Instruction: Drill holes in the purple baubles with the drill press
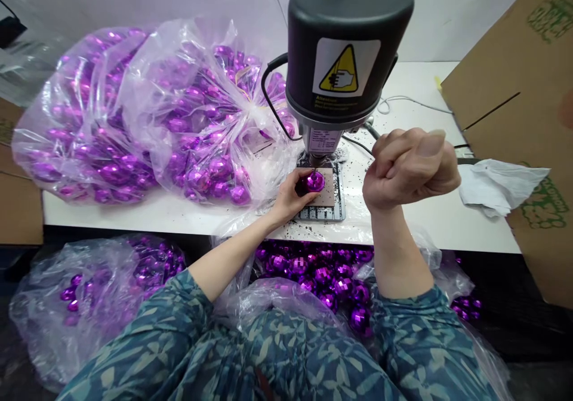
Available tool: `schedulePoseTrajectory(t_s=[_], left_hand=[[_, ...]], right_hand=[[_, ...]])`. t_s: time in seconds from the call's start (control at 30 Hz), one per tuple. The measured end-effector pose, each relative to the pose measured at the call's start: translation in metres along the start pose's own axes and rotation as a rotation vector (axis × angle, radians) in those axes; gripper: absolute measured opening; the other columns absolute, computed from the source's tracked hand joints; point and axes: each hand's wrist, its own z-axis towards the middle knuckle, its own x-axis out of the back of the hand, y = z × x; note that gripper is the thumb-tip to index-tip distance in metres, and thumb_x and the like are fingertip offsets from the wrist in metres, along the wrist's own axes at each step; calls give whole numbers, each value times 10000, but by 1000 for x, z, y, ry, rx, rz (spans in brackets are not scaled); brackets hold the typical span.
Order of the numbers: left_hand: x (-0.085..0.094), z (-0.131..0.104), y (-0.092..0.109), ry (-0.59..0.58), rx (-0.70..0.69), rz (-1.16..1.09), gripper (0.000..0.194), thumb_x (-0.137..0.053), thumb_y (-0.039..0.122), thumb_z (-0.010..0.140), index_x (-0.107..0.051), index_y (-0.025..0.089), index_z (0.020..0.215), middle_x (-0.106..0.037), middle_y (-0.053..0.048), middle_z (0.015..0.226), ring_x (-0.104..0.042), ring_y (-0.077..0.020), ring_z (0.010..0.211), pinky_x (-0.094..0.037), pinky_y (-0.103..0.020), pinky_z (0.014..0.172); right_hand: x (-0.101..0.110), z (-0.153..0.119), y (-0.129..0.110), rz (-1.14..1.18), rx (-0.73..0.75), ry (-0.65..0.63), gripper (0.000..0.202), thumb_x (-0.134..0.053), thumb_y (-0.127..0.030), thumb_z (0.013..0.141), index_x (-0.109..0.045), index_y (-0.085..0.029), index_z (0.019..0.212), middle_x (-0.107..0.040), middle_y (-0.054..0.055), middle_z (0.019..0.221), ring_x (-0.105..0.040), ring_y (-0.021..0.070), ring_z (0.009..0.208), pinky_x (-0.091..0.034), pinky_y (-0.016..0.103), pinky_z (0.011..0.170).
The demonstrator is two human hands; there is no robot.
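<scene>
A shiny purple faceted ball (315, 181) sits on a small brown board (328, 196) over the slotted metal base (338, 213) of a bench drill press (349, 7). My left hand (290, 195) pinches the ball from its left side, thumb in front and fingers behind. Directly above the ball is the machine's chuck; whether the bit touches it I cannot tell. To the right of the machine, my right hand (409, 165) is raised and closed in a fist around the press's lever, most of which the fingers hide.
Clear plastic bags (134, 114) full of purple balls crowd the table's left. More balls (322, 275) lie in an open bag at my lap, and another bag (89, 305) is lower left. A cardboard box (514, 120) and white paper (496, 183) are at right. Dark shavings dot the white tabletop (474, 228).
</scene>
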Motion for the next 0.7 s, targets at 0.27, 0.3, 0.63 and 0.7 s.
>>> schedulePoseTrajectory(t_s=[0.27,0.3,0.63,0.7], left_hand=[[1,0,3,-6,1,11,508,-862,239,839,-602,189,1272,-718,-102,1278,-705,-238,1183,-585,-417,1050],[1,0,3,-4,0,6,505,-861,237,839,-602,187,1271,-718,-103,1278,-705,-237,1181,-585,-416,1050],[1,-1,0,26,-28,7,514,-860,211,828,-601,181,1271,-723,-94,1228,-713,-220,1131,-597,-404,1001],[5,-7,4,95,-30,41,495,-862,234,830,-599,178,1246,-722,-81,1166,-722,-204,1044,-613,-378,924]], right_hand=[[8,-15,12,-37,79,29,579,-539,-371,1001,-113,-199,649,-85,-79,446,-160,20,298,-185,213,346],[9,-17,14,-27,88,32,589,-546,-364,997,-102,-200,648,-89,-80,430,-155,24,296,-184,219,340],[-7,10,-5,-84,-84,22,625,-533,-501,1032,-211,-224,574,-172,-77,438,-237,25,334,-165,258,375],[-17,29,-11,-195,-177,-33,624,-417,-723,967,-274,-254,580,-286,-60,455,-326,42,377,-280,267,417]])
